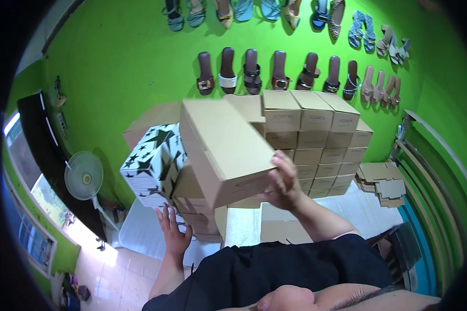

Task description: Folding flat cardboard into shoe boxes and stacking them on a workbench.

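Head view: a plain brown cardboard box sits tilted at the centre of the frame, one long face turned up toward the camera
Box handling: it looks like stiff, light shoe-box card with a dry, non-slippery skin; I judge it crushable at the corners, so the firm end panels and bottom edges are the best places to grip
Right hand: pressed flat against the box's near right end, fingers spread over the edge, bearing on it rather than wrapped around it
Left hand: open, fingers apart, lower left of centre, raised below the boxes and touching nothing that I can see
Starred box: white with dark stars, just left of the brown box and seemingly touching it
Under the box: more brown boxes stacked loosely
Behind, right of centre: a tidy wall of stacked boxes
Right edge: flat folded cartons
Upper frame: sandals hung on the green wall
Left: a standing fan
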Motion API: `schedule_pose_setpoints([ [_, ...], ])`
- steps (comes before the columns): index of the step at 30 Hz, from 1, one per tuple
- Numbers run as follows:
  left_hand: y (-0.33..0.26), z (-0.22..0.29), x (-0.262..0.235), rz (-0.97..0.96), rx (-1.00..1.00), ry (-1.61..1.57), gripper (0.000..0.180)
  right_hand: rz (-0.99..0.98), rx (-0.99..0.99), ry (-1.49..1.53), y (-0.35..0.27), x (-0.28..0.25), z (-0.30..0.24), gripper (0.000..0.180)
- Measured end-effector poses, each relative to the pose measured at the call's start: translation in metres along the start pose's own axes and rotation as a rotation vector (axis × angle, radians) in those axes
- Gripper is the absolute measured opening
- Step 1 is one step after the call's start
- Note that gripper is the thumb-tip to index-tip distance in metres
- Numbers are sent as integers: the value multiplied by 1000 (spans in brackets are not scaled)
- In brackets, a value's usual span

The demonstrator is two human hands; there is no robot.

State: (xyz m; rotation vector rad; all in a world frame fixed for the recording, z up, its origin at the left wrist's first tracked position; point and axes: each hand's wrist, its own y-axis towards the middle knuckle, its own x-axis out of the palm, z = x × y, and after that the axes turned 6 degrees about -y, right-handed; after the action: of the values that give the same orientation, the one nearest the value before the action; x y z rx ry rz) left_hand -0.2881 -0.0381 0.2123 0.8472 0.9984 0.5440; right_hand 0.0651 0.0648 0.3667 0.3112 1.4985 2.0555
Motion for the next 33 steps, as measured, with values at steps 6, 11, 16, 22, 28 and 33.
schedule_pose_setpoints([
  [6, 10, 44, 53, 32, 94, -71, 103, 205, 158, -692, -29, -121, 98, 119],
  [11, 13, 87, 97, 1, 125, -136, 104, 352, 825, -732, -55, -223, 159, 118],
  [16, 7, 134, 121, -34, 145, -161, 103, 360, 671, -760, -111, -295, 226, 106],
  [22, -8, 163, 130, -59, 78, -91, 101, -58, 473, -744, -160, -334, 293, 99],
  [28, -12, 190, 134, -60, 11, -44, 99, -210, 865, -648, -195, -331, 350, 100],
  [33, -20, 196, 136, -103, -12, -27, 97, -234, 843, -645, -192, -325, 379, 97],
])
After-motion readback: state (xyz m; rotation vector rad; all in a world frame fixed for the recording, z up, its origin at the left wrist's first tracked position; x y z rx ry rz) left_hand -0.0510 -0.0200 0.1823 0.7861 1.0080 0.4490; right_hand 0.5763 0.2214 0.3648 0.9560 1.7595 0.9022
